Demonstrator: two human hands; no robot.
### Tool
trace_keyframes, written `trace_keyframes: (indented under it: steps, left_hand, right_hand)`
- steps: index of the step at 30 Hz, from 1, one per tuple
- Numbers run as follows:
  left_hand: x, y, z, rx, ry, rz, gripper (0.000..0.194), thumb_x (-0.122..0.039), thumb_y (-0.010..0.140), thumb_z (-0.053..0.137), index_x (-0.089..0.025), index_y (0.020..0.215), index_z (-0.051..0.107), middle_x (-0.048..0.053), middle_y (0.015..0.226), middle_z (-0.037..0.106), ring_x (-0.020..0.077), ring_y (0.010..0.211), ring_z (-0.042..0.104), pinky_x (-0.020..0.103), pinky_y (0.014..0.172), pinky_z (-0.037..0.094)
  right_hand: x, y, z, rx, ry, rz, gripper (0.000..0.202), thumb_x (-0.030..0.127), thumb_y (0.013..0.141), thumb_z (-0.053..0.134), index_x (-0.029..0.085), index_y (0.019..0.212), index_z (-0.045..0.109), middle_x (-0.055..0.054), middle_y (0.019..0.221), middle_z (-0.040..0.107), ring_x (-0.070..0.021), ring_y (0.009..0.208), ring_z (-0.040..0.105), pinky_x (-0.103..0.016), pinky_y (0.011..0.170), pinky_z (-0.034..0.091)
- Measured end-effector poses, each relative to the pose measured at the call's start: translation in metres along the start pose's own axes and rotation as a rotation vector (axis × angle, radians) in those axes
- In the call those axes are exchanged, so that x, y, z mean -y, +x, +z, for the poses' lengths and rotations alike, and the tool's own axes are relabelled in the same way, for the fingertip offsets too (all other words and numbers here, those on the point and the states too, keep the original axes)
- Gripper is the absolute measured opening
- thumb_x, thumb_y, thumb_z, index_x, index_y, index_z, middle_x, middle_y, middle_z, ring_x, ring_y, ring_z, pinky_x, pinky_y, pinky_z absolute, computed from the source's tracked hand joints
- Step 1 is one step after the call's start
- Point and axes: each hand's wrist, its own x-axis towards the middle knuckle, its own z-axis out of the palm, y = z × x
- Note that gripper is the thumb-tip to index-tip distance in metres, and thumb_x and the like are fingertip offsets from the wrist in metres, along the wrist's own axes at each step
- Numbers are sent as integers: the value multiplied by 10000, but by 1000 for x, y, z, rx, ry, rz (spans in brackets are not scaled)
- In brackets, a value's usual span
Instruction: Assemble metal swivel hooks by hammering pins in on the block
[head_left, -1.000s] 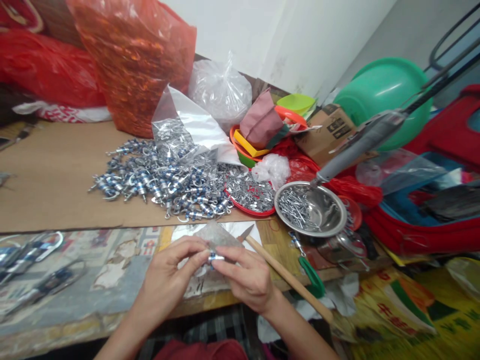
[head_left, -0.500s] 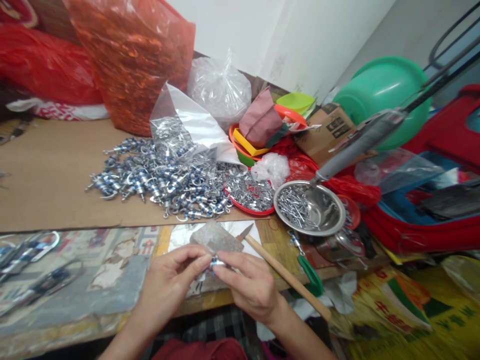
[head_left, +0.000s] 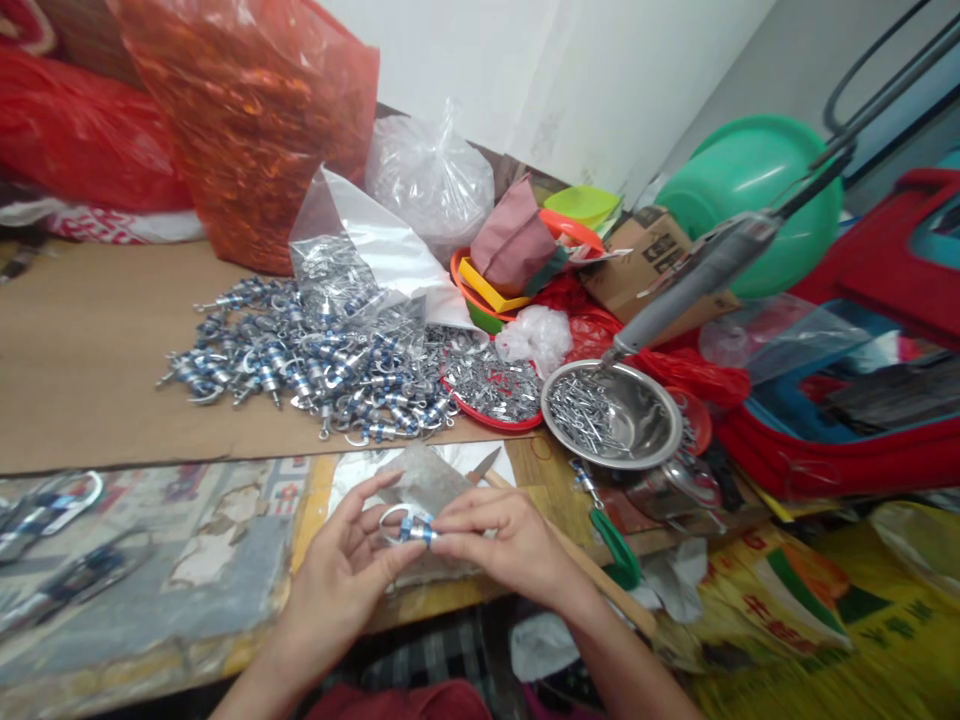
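Note:
A small blue and silver metal fitting with a curved wire loop (head_left: 414, 530) is between my two hands, above the front edge of the bench. My right hand (head_left: 506, 540) pinches its right end between thumb and fingers. My left hand (head_left: 346, 555) supports the looped side, thumb below it and fingers partly spread behind. Just beyond my hands lies a grey metal block (head_left: 424, 480) on white paper, beside a pointed blade (head_left: 484, 466) and a wooden handle (head_left: 600, 582) that my right hand partly covers.
Many similar fittings (head_left: 300, 350) are heaped on the cardboard (head_left: 82, 350). To their right are a red dish (head_left: 517, 425) of small metal clips and a steel bowl (head_left: 649, 425) of pins. More fittings (head_left: 45, 520) lie at the left; a green-handled tool (head_left: 616, 550) is at the right.
My left fingers have opened from their pinch, and the fitting's wire loop now shows. My right hand's fingers have closed around the fitting's right end. The view has shifted slightly.

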Motion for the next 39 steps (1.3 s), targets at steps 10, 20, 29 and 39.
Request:
trace_keyframes:
  steps: [10, 20, 29, 39]
  left_hand:
    - [3, 8, -1, 62, -30, -39, 550, -269, 659, 645, -228, 1113, 338, -6, 756, 612, 194, 746, 651, 316, 687, 520]
    - [13, 16, -9, 33, -111, 17, 614, -164, 617, 681, -233, 1105, 315, -24, 719, 601, 150, 686, 619, 297, 653, 504]
    - [13, 16, -7, 25, -131, 23, 621, -158, 618, 680, -242, 1114, 316, -39, 682, 589, 144, 638, 607, 308, 615, 511]
    - [11, 15, -6, 15, -159, 10, 631, -168, 601, 687, -239, 1107, 317, -42, 680, 584, 155, 622, 620, 327, 588, 532]
  right_hand:
    - [-101, 96, -45, -90, -750, 349, 209, 101, 743, 526, 190, 846, 684, -91, 866, 641, -210, 890, 574, -285, 771, 408]
    - [-98, 77, -54, -207, -663, 279, 264, 160, 828, 420, 156, 993, 626, -88, 970, 626, -189, 916, 563, -286, 803, 409]
    - [-7, 7, 14, 3, -393, -247, 195, 107, 780, 482, 184, 831, 654, -30, 699, 626, -139, 676, 557, -240, 640, 426]
    - [-3, 5, 12, -32, -337, -181, 186, 107, 792, 469, 174, 889, 613, -37, 778, 642, -147, 725, 578, -247, 668, 435]
